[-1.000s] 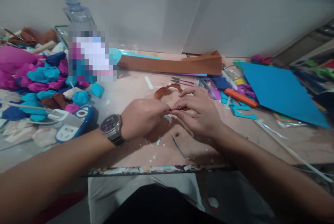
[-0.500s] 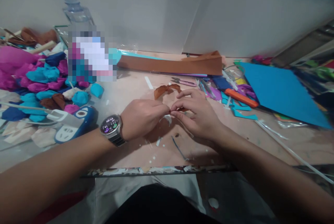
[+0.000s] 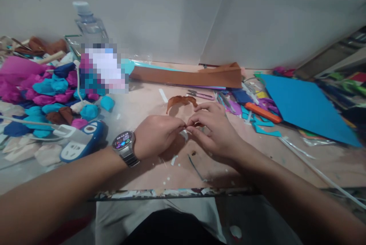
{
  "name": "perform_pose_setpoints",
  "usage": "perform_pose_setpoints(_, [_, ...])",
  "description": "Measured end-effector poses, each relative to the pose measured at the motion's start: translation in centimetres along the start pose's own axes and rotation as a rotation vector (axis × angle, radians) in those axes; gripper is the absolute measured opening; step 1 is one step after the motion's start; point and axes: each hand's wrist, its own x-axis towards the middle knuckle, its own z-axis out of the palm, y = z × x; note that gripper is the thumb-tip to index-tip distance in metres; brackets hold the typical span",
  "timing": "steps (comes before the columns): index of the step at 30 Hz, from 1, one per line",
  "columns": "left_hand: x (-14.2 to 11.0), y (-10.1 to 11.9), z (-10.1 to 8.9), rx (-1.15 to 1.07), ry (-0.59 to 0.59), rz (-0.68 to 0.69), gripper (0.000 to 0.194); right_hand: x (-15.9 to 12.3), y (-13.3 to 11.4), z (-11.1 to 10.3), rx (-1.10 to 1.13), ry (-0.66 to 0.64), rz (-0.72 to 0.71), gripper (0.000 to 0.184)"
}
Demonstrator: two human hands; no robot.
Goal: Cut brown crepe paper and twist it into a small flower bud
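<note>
My left hand [image 3: 160, 133], with a smartwatch [image 3: 124, 144] on the wrist, is closed, its thumb and forefinger pinching at the middle of the work area. My right hand [image 3: 213, 132] meets it there, thumb and forefinger pinched and the other fingers loosely bent. Between and beyond the fingertips a thin brown paper strip [image 3: 180, 101] curves in an arc over the table. Part of it shows under my right fingers, and its pinched portion is mostly hidden. A small white piece lies just below the fingertips.
Crumpled coloured bundles [image 3: 47, 85] and a blue-white power strip [image 3: 82, 142] lie left. Behind are a bottle [image 3: 90, 24], a long brown sheet [image 3: 185, 76] and small pink-handled scissors [image 3: 201, 95]. An orange cutter [image 3: 263, 112] and blue sheet [image 3: 309, 104] lie right.
The brown strip's arc looks fuller and more continuous beyond my fingers. Both hands keep pinching at the same place. The whole view has shifted slightly.
</note>
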Motion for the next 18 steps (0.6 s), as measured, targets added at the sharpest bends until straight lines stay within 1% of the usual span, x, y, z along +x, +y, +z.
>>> perform_pose_setpoints(4, [-0.02,0.13,-0.03,-0.025,-0.055,-0.04,0.029,0.05,-0.16,0.11,-0.031,-0.027,-0.015,0.005])
perform_pose_setpoints(6, [0.03,0.25,-0.18,-0.042,-0.061,-0.049,0.028,0.11,-0.31,0.13,-0.022,-0.055,-0.017,0.007])
perform_pose_setpoints(11, [0.1,0.22,-0.56,-0.145,-0.034,-0.047,0.026,0.14,-0.26,0.22,-0.004,-0.034,-0.016,0.006])
perform_pose_setpoints(15, [0.1,0.12,-0.56,-0.22,-0.023,-0.081,0.025,0.06,0.04,0.2,0.019,-0.011,-0.026,0.003])
perform_pose_setpoints(18, [0.21,0.28,-0.65,-0.287,-0.028,-0.101,0.024,0.06,0.14,0.09,0.012,-0.019,-0.04,0.005])
